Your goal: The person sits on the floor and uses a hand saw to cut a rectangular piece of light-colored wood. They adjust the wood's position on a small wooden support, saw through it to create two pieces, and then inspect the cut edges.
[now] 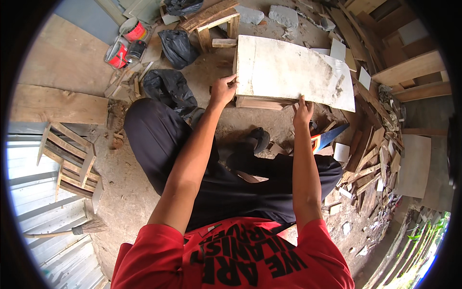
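Note:
A large pale rectangular board [288,70], stained with dark smudges toward its right end, lies in front of me at knee height. My left hand [224,90] is closed on its near left corner. At the near edge, my right hand [303,111] grips with the thumb on top; its other fingers are partly hidden below. Under the board shows a layered wooden edge [264,102], apparently stacked pieces, though how they join is hidden. Close to my right knee lies a handsaw [331,137] with an orange and white handle, below my right hand.
Black plastic bags [169,89] and paint cans [126,45] stand at the left. A small wooden stool-like frame [219,26] is beyond them. Wood scraps [370,164] pile along the right. Slatted wooden pieces [72,156] and a broom [89,227] lie at the lower left.

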`<state>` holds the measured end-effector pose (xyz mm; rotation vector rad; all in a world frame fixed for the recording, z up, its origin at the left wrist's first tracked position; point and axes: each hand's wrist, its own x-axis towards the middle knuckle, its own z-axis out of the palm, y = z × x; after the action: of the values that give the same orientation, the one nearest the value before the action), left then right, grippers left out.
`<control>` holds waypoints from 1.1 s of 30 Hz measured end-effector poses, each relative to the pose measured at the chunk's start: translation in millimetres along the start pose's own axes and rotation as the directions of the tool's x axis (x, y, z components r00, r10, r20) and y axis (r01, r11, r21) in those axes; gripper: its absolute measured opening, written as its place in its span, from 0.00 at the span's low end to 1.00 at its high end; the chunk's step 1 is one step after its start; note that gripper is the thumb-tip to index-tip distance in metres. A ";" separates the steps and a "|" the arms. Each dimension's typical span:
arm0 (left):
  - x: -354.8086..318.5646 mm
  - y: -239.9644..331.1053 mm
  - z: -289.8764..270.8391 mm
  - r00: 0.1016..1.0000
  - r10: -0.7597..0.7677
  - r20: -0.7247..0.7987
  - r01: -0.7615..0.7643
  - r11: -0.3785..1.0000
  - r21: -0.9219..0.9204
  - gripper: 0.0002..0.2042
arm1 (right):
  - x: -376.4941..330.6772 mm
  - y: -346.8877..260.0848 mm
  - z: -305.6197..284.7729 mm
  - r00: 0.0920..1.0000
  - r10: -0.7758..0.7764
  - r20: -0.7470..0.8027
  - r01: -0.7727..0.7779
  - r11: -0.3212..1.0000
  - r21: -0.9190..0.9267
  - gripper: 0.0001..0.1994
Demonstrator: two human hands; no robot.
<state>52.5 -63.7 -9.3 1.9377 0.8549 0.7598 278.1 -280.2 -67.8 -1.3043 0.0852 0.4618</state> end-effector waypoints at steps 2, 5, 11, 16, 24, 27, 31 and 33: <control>-0.5 0.5 0.4 1.000 -0.007 -0.002 0.007 1.000 -0.016 0.18 | -1.2 2.1 0.6 1.000 -0.017 -0.001 0.017 1.000 0.013 0.43; 0.7 1.3 -2.6 0.997 -0.051 0.056 0.050 0.999 0.011 0.17 | -2.7 2.3 5.2 0.994 -0.002 -0.113 -0.001 1.000 -0.027 0.32; 3.9 -6.2 -1.6 0.994 -0.083 0.076 0.088 0.994 -0.065 0.16 | -6.6 -0.5 3.5 0.997 0.012 -0.077 -0.014 1.000 -0.028 0.29; 4.4 -9.4 -0.3 1.000 -0.013 0.027 0.017 0.992 -0.122 0.16 | -2.4 1.8 -1.2 1.000 -0.015 -0.012 0.014 0.999 -0.030 0.23; 3.2 -4.8 -0.8 0.993 -0.101 0.054 0.105 0.991 -0.080 0.16 | 8.7 5.2 -4.6 1.000 -0.023 0.011 0.023 0.999 -0.047 0.18; 6.4 -5.2 4.1 0.990 -0.118 0.074 0.126 0.985 -0.117 0.16 | 17.4 4.4 -7.4 0.999 -0.046 0.014 0.047 0.996 -0.080 0.18; 6.9 -18.1 -1.7 1.000 0.015 0.016 -0.014 0.998 -0.065 0.16 | 4.3 -3.2 6.2 0.995 -0.060 0.074 0.066 0.994 -0.089 0.19; 3.3 -18.3 0.2 0.999 -0.033 0.027 0.035 0.996 -0.080 0.16 | 0.7 -7.4 8.0 0.996 -0.054 0.069 0.062 0.992 -0.107 0.19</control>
<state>49.6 -54.0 -25.0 1.8538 0.8278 0.7369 279.9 -273.8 -59.1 -1.3936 -0.0336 0.4647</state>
